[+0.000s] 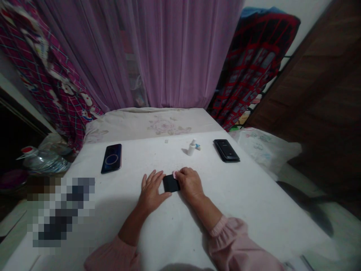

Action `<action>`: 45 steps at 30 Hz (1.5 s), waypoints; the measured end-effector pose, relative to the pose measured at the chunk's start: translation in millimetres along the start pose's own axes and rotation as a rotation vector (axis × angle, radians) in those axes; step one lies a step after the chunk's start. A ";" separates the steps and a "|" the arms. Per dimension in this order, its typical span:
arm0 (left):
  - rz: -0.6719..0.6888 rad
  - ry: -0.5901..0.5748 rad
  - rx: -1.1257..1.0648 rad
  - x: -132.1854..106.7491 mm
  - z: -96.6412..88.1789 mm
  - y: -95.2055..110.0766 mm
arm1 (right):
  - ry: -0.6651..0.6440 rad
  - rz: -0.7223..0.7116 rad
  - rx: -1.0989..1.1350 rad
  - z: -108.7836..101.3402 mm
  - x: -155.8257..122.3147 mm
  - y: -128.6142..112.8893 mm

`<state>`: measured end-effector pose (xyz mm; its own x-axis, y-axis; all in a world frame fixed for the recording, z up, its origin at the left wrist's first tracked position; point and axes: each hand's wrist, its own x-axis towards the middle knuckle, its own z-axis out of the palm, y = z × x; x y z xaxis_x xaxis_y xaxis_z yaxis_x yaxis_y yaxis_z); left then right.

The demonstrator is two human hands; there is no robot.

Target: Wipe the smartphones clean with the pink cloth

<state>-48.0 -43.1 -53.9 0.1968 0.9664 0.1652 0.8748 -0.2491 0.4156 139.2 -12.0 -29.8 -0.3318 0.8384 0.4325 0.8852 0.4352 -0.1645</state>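
Note:
A black flat rectangular object (170, 183) lies on the white-covered table between my hands; its exact kind does not show. My left hand (151, 191) grips its left side, thumb at the lower edge and forefinger at the upper corner, the other fingers stretched out. Over the right end, my right hand (191, 183) is closed in a pinch on a small pinkish-white cloth (175, 174), which touches the object's upper right part. Beyond the hands stands a small white spray bottle (191, 148), with a small blue and white item (197, 146) right behind it.
One dark phone (111, 159) lies at the left, and a black phone (226, 150) rests on another dark flat piece at the right. A small pale square (166, 141) sits farther back. Purple curtains (180, 52) hang behind the table (135, 150). A large water bottle (42, 160) stands off the left edge.

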 end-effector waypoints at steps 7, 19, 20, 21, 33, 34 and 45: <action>-0.012 -0.016 0.007 0.0 -2.2 2.6 | -0.002 -0.145 0.117 -3.3 -19.2 -18.3; 0.012 -0.026 -0.017 -0.2 -2.2 -0.1 | 0.054 0.098 -0.019 -11.4 -23.4 40.5; 0.012 -0.024 -0.012 -0.2 -2.4 0.0 | 0.057 0.094 -0.020 -8.4 -19.3 34.8; 0.015 -0.019 -0.008 -0.2 -2.5 0.2 | 0.058 0.080 -0.011 -5.4 -15.8 27.7; 0.146 0.121 -0.037 1.4 -8.7 6.1 | 0.380 0.237 0.563 -12.4 -34.3 28.7; 0.163 0.132 -0.044 2.2 -10.5 7.7 | 0.401 0.244 0.543 -15.8 -36.4 31.4; 0.144 0.199 0.260 2.9 -10.9 17.9 | 0.361 0.114 0.156 -21.9 -23.8 29.1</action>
<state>-36.6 -45.4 -36.2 0.2584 0.8850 0.3873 0.9328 -0.3329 0.1383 180.1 -26.5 -25.4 -0.0739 0.7275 0.6821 0.8406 0.4135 -0.3500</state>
